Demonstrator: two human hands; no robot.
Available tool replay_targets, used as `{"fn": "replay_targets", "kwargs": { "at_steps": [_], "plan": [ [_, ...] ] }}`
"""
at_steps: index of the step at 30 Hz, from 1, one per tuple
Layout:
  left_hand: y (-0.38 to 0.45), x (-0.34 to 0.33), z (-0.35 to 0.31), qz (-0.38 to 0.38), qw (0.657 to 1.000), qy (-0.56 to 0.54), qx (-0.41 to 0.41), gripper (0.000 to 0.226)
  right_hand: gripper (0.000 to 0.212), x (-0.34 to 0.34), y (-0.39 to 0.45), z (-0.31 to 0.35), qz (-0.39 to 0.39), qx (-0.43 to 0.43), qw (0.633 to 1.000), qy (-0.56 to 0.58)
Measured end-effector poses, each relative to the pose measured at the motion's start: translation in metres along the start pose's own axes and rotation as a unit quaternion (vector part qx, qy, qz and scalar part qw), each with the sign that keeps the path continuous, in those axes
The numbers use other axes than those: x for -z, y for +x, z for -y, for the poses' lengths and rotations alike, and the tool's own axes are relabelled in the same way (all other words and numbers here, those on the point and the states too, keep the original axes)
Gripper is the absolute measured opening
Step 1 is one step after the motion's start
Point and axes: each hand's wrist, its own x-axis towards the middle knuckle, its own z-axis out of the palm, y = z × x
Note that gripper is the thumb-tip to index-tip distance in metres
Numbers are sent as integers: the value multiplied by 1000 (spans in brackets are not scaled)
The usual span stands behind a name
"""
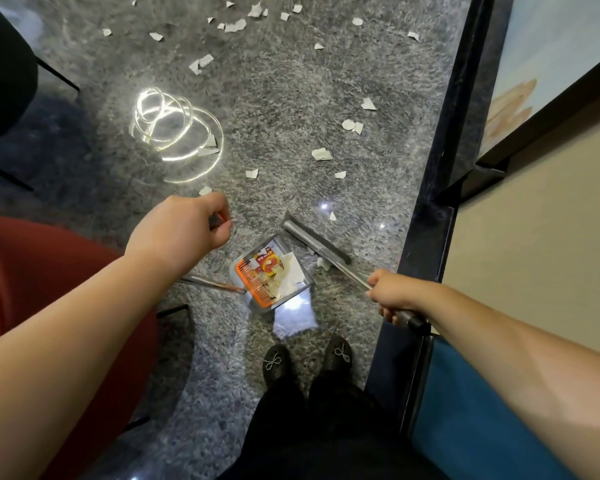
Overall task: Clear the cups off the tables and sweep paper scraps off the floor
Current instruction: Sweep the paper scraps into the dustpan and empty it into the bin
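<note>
Many paper scraps (pixel 321 154) lay scattered over the speckled grey floor (pixel 278 98), most of them across the top and right of centre in the frame. Just below the middle stood a dustpan (pixel 274 275) with an orange comb edge, already holding crumpled paper and a red printed wrapper. The left hand (pixel 184 221) was closed in a fist around the top of the dustpan's thin metal handle (pixel 212 284), which ran down to the pan's left side. The right hand (pixel 394 296), lower right of centre, gripped the broom's metal pole (pixel 347 271). The broom head (pixel 317 242), a dark bar, lay on the floor just beside the dustpan's upper right corner, with a scrap or two at its edge; whether the bristles touched the pan was hard to tell. A bright ring-shaped reflection (pixel 175 133) shone on the floor at centre left. A red seat (pixel 32 271) filled the left edge, and two dark shoes (pixel 305 358) stood at bottom centre. A dark baseboard (pixel 426 209) ran along the right.
</note>
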Motion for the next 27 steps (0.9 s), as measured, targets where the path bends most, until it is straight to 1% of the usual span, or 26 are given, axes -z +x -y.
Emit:
{"fn": "replay_targets", "kwargs": {
  "at_steps": [3,7,10,12,16,19,23,27],
  "plan": [
    [-3,-2,-2,5,1000,-4,2,9,33,-26,-6,-5,2,3,1000,13],
    [-4,-8,-10,-3,1000,2,-26,8,31,-58,-8,-5,13,18,999,35],
    [-4,-10,-11,3,1000,11,-22,9,34,-77,-8,-2,29,17,996,78],
    [-5,-11,-10,2,1000,17,-21,10,35,-88,-10,1,38,26,996,79],
    [-6,-10,-8,-1,1000,12,-28,10,37,-97,-22,3,43,39,995,86],
    [-7,-8,-5,7,1000,2,-21,10,34,-98,-35,-2,43,39,995,87],
    [-14,-5,1,2,1000,-25,-19,9,32,-103,-49,-5,28,48,995,83],
    [-25,0,15,-16,999,-37,-23,12,37,-103,-60,-2,8,52,992,111]
  ]
}}
